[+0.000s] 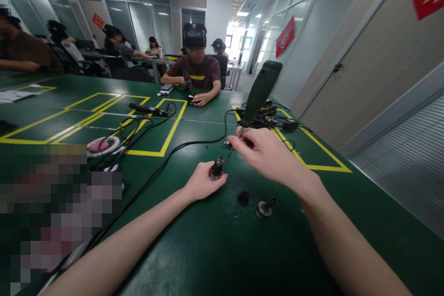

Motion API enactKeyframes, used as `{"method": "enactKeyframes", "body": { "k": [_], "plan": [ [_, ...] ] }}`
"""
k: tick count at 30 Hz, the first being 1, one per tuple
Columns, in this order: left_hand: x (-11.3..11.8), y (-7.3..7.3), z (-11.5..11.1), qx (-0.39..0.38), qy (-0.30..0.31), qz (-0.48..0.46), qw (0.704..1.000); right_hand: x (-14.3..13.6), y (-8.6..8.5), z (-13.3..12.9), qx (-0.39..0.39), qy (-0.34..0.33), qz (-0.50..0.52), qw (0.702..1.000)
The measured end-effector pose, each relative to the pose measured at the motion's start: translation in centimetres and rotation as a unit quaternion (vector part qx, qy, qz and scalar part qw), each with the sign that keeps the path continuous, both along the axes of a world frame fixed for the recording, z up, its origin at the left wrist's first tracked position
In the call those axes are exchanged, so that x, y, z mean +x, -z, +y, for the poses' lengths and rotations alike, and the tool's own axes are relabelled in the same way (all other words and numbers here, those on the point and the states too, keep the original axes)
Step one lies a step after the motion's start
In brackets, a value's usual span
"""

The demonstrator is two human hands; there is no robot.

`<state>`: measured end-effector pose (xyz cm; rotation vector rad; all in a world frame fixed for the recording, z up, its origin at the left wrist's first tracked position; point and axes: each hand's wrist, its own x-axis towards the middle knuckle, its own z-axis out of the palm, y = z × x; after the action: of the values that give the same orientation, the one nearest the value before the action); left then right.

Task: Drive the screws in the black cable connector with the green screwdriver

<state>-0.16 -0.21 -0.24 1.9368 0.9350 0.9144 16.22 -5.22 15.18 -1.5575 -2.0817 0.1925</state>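
My left hand (199, 184) is closed around a dark cylindrical part (216, 169) with a thin metal tip pointing up. My right hand (265, 150) pinches the shaft of a screwdriver (262, 93), its dark green handle tilted up and away to the right. The shaft runs down beside the cylindrical part; whether its tip touches the part I cannot tell. Nearer to me on the table lie a black cap-like piece (243, 198) and a round metal piece with a dark stem (264, 209). Some tiny bits (237, 215) are scattered beside them.
Yellow tape marks the green table (166, 236). A long black cable (180, 144) crosses it. Tangled cables and adapters (262, 115) lie at the right, a dark tool (145, 109) and a tape roll (103, 146) at the left. Opposite, a person (204, 70) works with a power screwdriver.
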Motion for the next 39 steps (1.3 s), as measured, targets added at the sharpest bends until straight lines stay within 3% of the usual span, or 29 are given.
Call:
{"method": "enactKeyframes", "body": {
  "k": [5,12,20,25,32,39],
  "plan": [
    [0.07,0.02,0.04,-0.005,0.001,-0.003,1.0,0.08,-0.11,-0.17,-0.02,-0.025,0.003,0.999],
    [0.05,-0.02,0.05,0.001,-0.002,0.003,1.0,0.13,-0.25,-0.15,-0.013,0.017,-0.018,1.0],
    [0.09,0.11,0.15,0.008,-0.004,0.002,1.0,0.21,-0.51,-0.58,-0.021,-0.036,0.031,0.999],
    [0.05,-0.09,0.07,0.007,0.0,-0.005,1.0,0.19,-0.51,-0.34,-0.012,0.004,-0.006,1.0],
    [0.06,0.08,0.09,0.008,-0.004,-0.004,1.0,0.43,-0.43,-0.31,-0.034,-0.028,0.018,0.999],
    [0.04,-0.23,0.0,0.009,-0.004,0.003,1.0,0.18,-0.3,-0.17,-0.018,0.015,-0.015,1.0]
  ]
}}
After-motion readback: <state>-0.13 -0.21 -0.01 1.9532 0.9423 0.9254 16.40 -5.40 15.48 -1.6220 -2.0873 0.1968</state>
